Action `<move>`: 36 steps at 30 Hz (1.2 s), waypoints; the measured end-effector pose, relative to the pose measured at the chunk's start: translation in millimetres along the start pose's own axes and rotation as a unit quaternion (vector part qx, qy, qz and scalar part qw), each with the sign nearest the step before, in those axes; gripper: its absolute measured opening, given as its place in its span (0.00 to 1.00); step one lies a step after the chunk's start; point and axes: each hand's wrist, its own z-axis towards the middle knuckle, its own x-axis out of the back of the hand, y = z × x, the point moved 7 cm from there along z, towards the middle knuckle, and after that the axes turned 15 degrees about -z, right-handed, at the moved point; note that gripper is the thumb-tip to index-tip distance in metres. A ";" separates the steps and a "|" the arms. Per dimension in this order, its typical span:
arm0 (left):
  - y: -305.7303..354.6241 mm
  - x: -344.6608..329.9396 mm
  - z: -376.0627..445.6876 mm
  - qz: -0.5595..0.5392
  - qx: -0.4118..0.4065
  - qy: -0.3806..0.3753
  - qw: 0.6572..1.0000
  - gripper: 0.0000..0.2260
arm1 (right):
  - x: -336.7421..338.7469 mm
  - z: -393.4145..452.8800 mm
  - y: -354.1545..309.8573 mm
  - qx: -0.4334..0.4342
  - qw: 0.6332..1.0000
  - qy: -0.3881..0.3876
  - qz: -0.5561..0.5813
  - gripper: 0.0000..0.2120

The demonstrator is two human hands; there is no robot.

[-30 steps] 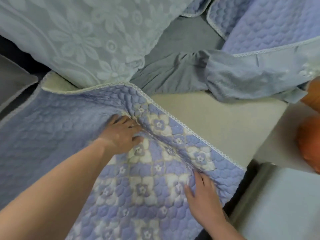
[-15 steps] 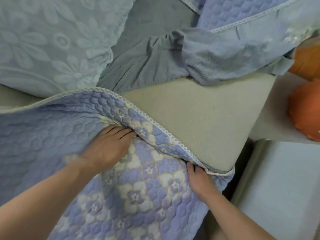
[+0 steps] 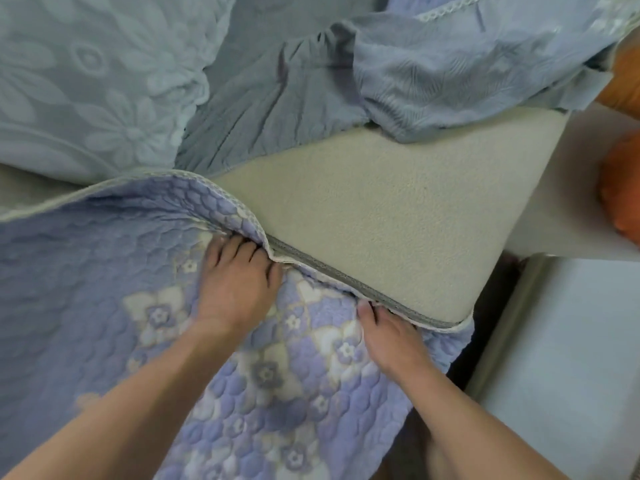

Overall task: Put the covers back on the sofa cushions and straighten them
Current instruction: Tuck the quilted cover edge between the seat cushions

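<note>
A lavender quilted cover (image 3: pixel 104 289) with a white flower pattern lies across the near left part of a beige sofa cushion (image 3: pixel 381 216). Its lace-trimmed edge is folded back, baring the cushion top and the grey piping (image 3: pixel 346 282) along the front edge. My left hand (image 3: pixel 239 285) presses on the cover, its fingertips pushed in under the raised fold. My right hand (image 3: pixel 391 337) grips the cover at the cushion's front edge near the corner, thumb up and fingers hidden in the fabric.
A pale green flower-embossed cushion (image 3: pixel 97 74) sits at the back left. Crumpled grey-blue fabric (image 3: pixel 450 71) lies on the far side of the beige cushion. Orange round objects (image 3: pixel 623 188) rest on a white surface at the right. A pale surface (image 3: pixel 571 358) is at the lower right.
The cover's edge has come down toward me off the cushion top, exposing more beige surface and the grey piping. My right hand moved up to the front edge; my left hand pushed under the fold.
</note>
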 end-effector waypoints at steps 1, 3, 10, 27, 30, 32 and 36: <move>3.3 5.7 -10.3 -0.020 -0.034 0.038 0.998 0.17 | -0.9 10.1 -0.9 -0.003 0.999 -0.033 0.004 0.24; 5.9 11.1 -19.9 -0.041 -0.090 0.029 0.995 0.16 | -0.5 11.6 -2.3 0.018 0.999 -0.044 0.013 0.21; -0.3 -3.6 8.2 0.009 -0.065 -0.203 0.977 0.30 | 10.3 -67.7 35.5 0.120 0.986 0.111 0.019 0.24; 6.3 -11.4 -22.4 -0.047 0.028 -0.043 0.998 0.23 | 13.4 -56.8 19.6 0.060 0.989 -0.022 0.131 0.24; -33.1 7.9 -51.4 -0.056 0.124 0.017 0.991 0.26 | 29.5 -51.5 -63.1 0.155 0.988 0.017 -0.011 0.27; -74.0 19.8 -62.4 -0.075 0.240 0.042 0.967 0.22 | 33.3 -23.4 -120.4 0.168 0.984 0.025 -0.047 0.29; -138.6 31.2 -59.6 -0.146 0.362 0.029 0.920 0.21 | 29.3 29.2 -190.9 0.118 0.991 -0.052 -0.019 0.31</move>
